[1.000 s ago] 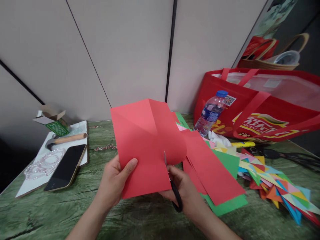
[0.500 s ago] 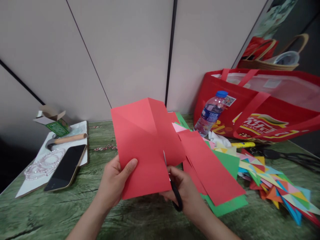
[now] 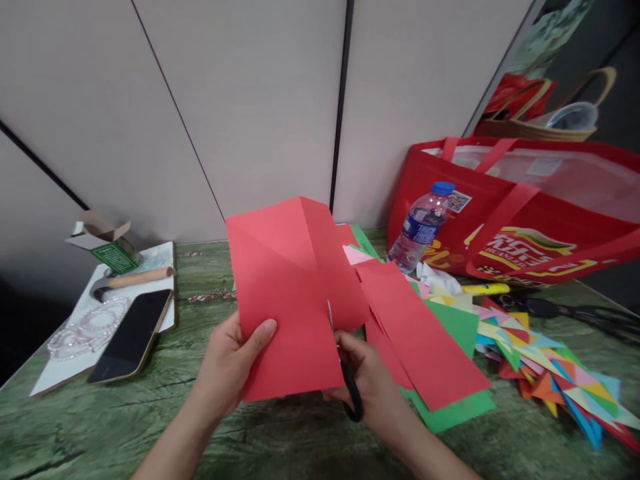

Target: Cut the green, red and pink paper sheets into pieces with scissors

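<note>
Both hands: raised just above the bench [image 3: 150,427] at the middle of the view, each one occupied.
Left hand [image 3: 227,367]: closed on the lower left edge of the red sheet [image 3: 285,293], with the thumb laid across the front face and the fingers hidden behind the paper.
Right hand [image 3: 373,383]: closed about the black handle of the scissors [image 3: 350,393], fingers curled at the loop, partly hidden by the sheet's lower right corner.
Red sheet: held upright between the hands and clear of the bench. A crease runs down from its top edge. A slit rises from the lower edge, and the part to the right of it bends away.
Scissors: a thin piece of blade shows in the slit, pointing upward. Whether the blades are parted cannot be told.
Loose paper [image 3: 425,347]: red and green sheets lie overlapped on the bench, just right of the right hand.
Coloured triangles [image 3: 550,373]: a scattered heap lies further right.
Water bottle [image 3: 423,227]: leans against the red bag [image 3: 525,213] at the back right.
Yellow marker [image 3: 483,289]: lies in front of the bag.
White board [image 3: 60,373]: at the far left of the bench, carrying a phone [image 3: 133,333], a hammer [image 3: 133,278], bead bracelets [image 3: 80,330] and an open small box [image 3: 105,243].
</note>
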Available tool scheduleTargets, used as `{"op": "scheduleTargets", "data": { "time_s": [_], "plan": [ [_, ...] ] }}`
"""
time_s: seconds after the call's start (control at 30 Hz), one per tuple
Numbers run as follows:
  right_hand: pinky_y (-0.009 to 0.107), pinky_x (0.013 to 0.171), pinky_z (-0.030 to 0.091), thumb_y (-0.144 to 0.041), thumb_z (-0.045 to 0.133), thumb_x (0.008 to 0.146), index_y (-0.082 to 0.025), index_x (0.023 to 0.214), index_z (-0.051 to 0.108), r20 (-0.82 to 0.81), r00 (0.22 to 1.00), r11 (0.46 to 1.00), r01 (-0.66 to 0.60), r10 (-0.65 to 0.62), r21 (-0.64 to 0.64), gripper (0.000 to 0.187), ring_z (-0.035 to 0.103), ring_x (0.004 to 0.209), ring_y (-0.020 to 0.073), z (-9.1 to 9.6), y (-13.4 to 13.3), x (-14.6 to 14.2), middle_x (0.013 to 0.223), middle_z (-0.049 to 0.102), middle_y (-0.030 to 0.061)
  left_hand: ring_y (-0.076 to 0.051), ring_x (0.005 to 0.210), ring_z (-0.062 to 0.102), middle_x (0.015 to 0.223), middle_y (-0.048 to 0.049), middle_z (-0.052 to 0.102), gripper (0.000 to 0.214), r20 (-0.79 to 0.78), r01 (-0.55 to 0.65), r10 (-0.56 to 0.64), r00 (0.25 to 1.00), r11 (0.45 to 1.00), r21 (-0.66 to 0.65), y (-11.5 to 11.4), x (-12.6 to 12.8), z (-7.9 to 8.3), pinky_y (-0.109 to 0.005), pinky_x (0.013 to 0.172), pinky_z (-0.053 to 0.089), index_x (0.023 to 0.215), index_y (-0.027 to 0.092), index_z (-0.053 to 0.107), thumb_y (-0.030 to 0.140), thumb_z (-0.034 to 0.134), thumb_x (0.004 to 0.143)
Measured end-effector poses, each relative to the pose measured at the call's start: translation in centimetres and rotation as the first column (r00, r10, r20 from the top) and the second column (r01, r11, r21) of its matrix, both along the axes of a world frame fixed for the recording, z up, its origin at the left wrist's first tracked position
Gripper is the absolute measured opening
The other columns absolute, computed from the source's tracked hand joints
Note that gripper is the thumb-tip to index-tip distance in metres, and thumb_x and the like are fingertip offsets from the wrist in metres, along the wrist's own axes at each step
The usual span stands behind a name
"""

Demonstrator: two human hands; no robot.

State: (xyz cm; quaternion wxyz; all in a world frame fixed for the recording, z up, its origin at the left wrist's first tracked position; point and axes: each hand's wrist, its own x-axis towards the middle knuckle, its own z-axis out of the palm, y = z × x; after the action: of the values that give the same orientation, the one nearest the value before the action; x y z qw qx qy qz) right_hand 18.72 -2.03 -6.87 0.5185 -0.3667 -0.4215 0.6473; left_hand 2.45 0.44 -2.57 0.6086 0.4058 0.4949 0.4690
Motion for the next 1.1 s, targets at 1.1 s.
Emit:
{"op": "scheduleTargets", "data": {
  "time_s": [1.1],
  "plan": [
    [0.028, 0.056, 0.049, -0.026, 0.076, 0.053, -0.022, 0.067, 0.061, -0.004, 0.996, 0.995, 0.093, -0.093, 0.038, 0.021, 0.064, 0.066, 0.0200, -0.02, 0.26, -0.18, 0.064, 0.068, 0.0000, -0.023, 0.070, 0.068, 0.080, -0.0061, 0.073, 0.029, -0.042, 0.046, -0.047, 0.998, 0.999, -0.015, -0.28, 0.35, 0.49, -0.036, 0.067, 0.055, 0.094, 0.019, 0.060, 0.030, 0.067, 0.069]
  ]
}}
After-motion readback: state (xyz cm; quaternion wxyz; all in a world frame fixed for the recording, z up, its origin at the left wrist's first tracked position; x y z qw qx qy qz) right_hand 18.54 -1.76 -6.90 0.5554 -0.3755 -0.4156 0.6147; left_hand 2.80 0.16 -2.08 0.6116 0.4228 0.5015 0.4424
